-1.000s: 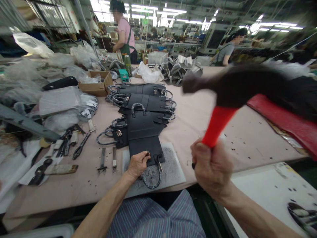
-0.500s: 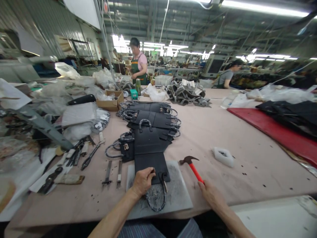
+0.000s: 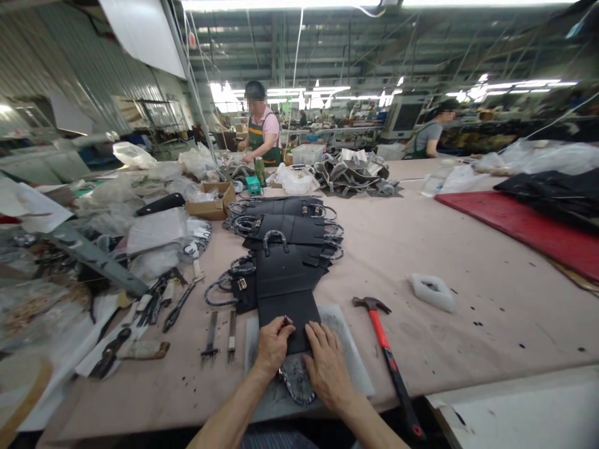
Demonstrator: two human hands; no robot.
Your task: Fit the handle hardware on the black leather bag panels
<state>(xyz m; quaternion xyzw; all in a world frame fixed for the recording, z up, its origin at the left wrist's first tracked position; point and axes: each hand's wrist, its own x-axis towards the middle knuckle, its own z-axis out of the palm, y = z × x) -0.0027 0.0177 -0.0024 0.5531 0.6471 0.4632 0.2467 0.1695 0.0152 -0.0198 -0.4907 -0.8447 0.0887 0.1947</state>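
A black leather bag panel [image 3: 289,312] lies with its near end on a grey cutting pad [image 3: 345,349] at the table's front edge. My left hand [image 3: 272,346] is closed in a pinch around a small metal tool standing on the panel. My right hand [image 3: 326,366] lies flat with fingers stretched out on the panel's near edge, covering its braided handle [image 3: 296,385]. A hammer [image 3: 387,355] with a red and black handle lies on the table just right of the pad, untouched.
More black panels with braided handles [image 3: 290,231] are stacked behind. Pronged punches [image 3: 219,333], pliers and scissors [image 3: 163,299] lie left. A white block [image 3: 433,292] sits right, a red mat [image 3: 519,227] farther right. Two people stand at the far end.
My right hand brought the raised hammer down, laid it on the table to the right and moved onto the panel. My left hand kept its pinch. The camera tilted upward.
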